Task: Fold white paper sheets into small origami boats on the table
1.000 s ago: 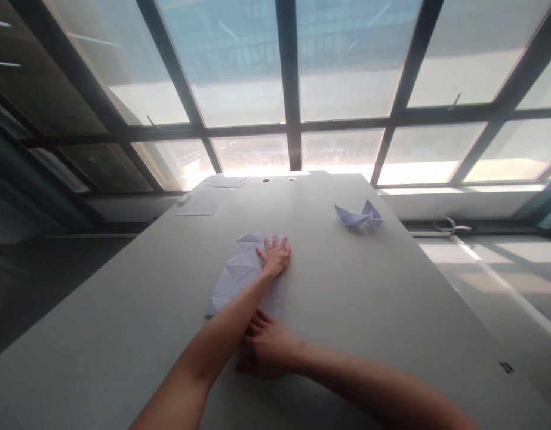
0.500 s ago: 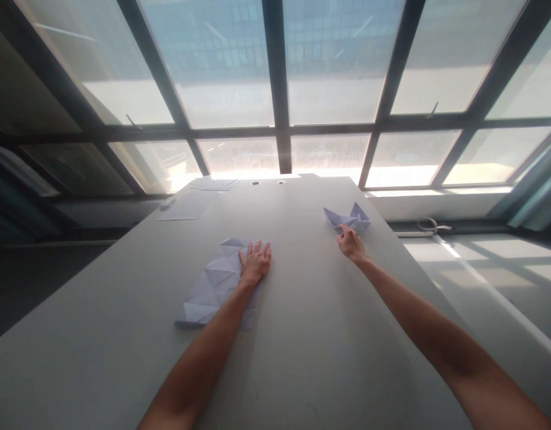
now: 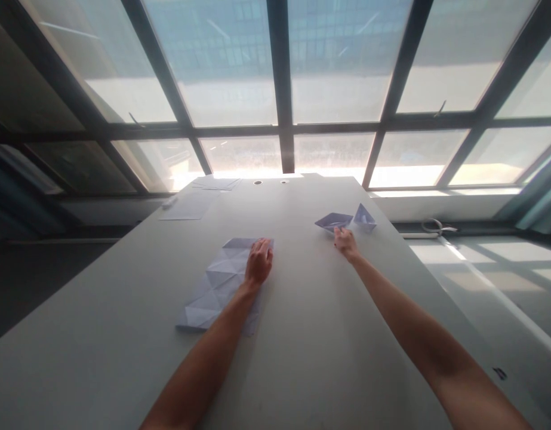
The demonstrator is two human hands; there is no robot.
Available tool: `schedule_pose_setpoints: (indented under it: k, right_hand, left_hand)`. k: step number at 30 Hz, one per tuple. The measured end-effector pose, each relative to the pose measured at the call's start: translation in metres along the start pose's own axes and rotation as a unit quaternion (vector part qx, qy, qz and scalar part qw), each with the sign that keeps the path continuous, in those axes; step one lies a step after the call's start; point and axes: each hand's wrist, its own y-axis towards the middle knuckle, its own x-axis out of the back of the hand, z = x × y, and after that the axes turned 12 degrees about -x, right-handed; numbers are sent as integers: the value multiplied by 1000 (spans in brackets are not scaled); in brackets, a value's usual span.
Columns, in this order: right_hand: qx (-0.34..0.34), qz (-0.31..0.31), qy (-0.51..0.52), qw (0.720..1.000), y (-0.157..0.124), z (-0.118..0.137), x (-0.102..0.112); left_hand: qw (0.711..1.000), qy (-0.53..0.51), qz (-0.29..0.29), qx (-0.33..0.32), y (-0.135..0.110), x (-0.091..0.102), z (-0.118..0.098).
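Observation:
A creased white sheet of paper (image 3: 212, 289) lies on the table, marked with triangular folds. At its far right corner is my left hand (image 3: 259, 261), fingers drawn together on the paper's edge, the thumb hidden from view. My right hand (image 3: 345, 242) pinches the near side of a folded paper boat (image 3: 334, 220), toward the table's right side. Just right of that boat stands another pointed paper fold (image 3: 363, 218); whether the two touch is unclear.
Flat white sheets (image 3: 185, 206) lie at the table's far left, beside a small pale object (image 3: 169, 203). Two round holes pierce the white table (image 3: 297, 358) near its far edge, with windows beyond. A cable (image 3: 433, 226) lies off to the right.
My left hand's spread fingers have drawn together at the sheet's edge. My right hand has moved slightly left and nearer with the boat, leaving a gap beside the other fold.

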Motion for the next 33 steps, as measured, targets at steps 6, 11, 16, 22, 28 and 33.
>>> schedule_pose_setpoints:
  k: [6,11,16,22,28,33]
  right_hand:
    - [56,43,12,997,-71,0,-8]
    - [92,110,-20,989,-117,11,-12]
    - [131,129,-38,982,-134,20,-15]
    - [218,172,-52,959,-153,26,-16]
    - [248,235,-6,940,-159,25,-16]
    - [156,203,36,966,-150,18,-18]
  left_hand:
    - [984,-125,-74,-103,3,7,-14]
    - [972,-183,-41,-142,2,8,-27]
    - [967,-185,4,-175,3,-2,-33]
    - [980,-143,24,-134,1,-6,-35]
    - [977,-208,30,-30,-1,-10,-38]
    - [888,-443,43,114,2,0,-37]
